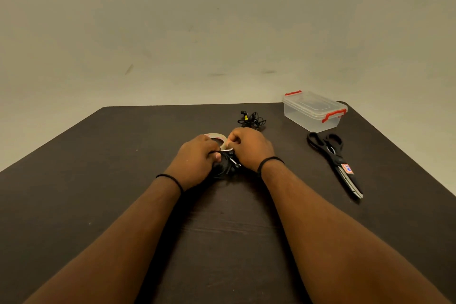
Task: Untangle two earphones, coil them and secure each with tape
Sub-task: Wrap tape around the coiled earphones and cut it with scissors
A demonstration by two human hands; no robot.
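A coiled black earphone [225,168] is held between both hands at the table's middle. My left hand [197,159] grips the coil from the left. My right hand [249,148] pinches a short strip of tape [227,149] at the top of the coil. The tape roll [219,137] lies flat just behind the hands, partly hidden by them. A second black earphone [251,119] sits bundled on the table farther back, untouched.
A clear plastic box with red clips [313,111] stands at the back right of the dark table [123,155]. Black scissors [335,160] lie to the right of my right hand, blades pointing toward me.
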